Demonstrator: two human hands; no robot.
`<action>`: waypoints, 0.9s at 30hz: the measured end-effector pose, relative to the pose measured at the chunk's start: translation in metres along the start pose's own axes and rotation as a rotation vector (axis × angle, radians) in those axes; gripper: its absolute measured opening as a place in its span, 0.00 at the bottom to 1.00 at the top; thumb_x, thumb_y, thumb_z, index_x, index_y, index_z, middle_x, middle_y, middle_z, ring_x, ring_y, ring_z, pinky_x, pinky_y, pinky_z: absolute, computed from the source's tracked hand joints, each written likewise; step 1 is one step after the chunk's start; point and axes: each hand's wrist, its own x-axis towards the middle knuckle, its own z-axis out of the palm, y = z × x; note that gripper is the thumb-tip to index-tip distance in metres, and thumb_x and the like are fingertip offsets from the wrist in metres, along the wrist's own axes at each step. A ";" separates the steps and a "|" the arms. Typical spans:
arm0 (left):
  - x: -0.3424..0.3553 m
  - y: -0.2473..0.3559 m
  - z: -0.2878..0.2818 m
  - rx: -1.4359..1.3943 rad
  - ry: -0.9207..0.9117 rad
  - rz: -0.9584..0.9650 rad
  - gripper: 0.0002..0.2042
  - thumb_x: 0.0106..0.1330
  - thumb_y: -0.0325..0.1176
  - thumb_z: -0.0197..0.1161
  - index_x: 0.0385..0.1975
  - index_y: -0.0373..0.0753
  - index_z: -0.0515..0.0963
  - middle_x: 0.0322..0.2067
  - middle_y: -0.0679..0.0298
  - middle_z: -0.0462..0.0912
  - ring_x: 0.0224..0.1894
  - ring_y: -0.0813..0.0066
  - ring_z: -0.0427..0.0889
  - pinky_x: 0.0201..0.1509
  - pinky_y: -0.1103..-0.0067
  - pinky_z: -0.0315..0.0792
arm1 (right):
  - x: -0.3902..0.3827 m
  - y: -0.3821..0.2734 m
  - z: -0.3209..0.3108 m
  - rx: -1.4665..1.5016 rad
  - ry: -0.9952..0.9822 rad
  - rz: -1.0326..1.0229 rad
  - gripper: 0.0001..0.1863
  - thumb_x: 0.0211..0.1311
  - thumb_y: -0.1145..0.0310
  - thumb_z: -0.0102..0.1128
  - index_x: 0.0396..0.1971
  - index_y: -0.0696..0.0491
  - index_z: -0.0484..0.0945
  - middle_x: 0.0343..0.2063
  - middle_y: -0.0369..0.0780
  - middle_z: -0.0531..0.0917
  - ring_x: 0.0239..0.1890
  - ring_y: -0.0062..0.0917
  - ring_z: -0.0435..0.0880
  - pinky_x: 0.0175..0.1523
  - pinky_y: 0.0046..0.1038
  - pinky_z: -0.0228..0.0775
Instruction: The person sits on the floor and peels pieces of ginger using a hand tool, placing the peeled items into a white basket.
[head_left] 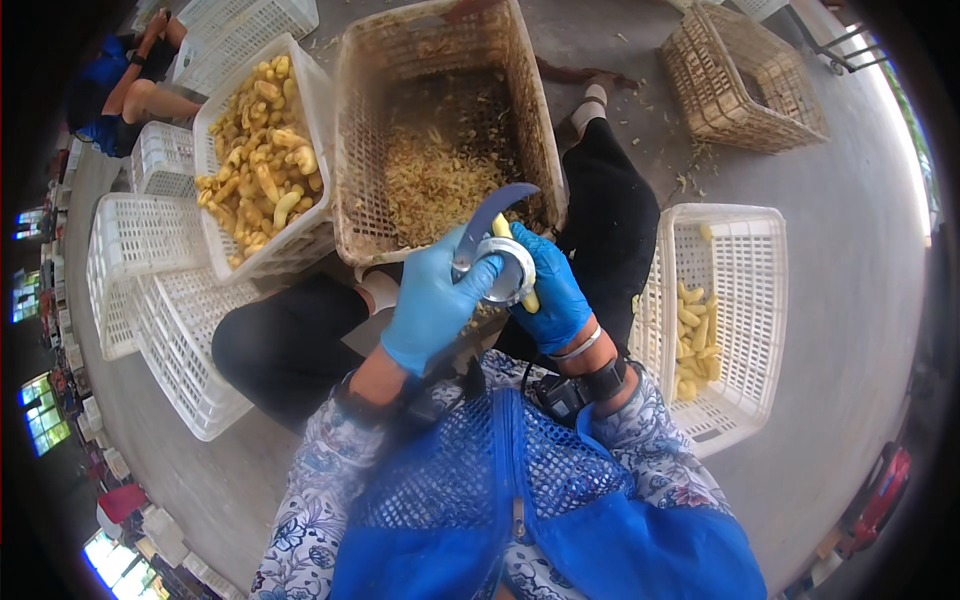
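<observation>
My left hand [430, 300], in a blue glove, is closed around a tool with a dark curved blade [492, 212]. A round metal ring [522, 262] sits at its thumb; whether ring and blade are one piece I cannot tell. In my gloved right hand [556, 290] is a pale yellow, finger-shaped vegetable [501, 227], whose lower end shows past the ring. Both hands meet above the near edge of a large dirty crate [352, 150], which holds a heap of yellowish peelings [435, 180].
On the left, a white crate [318, 110] is full of knobby yellow-brown vegetables [265, 160], with other white crates [190, 330] around it. To the right, another white crate [755, 300] holds several paler pieces [695, 340]. A brown-stained crate [705, 80] stands farther off. A person [125, 85] sits far left.
</observation>
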 end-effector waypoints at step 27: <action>0.022 -0.133 -0.291 0.311 0.682 -0.292 0.10 0.60 0.35 0.62 0.33 0.35 0.78 0.20 0.65 0.78 0.17 0.78 0.74 0.20 0.81 0.69 | -0.158 -0.094 -0.332 -0.072 0.839 -0.658 0.21 0.70 0.55 0.45 0.54 0.54 0.68 0.50 0.40 0.74 0.52 0.30 0.72 0.59 0.42 0.65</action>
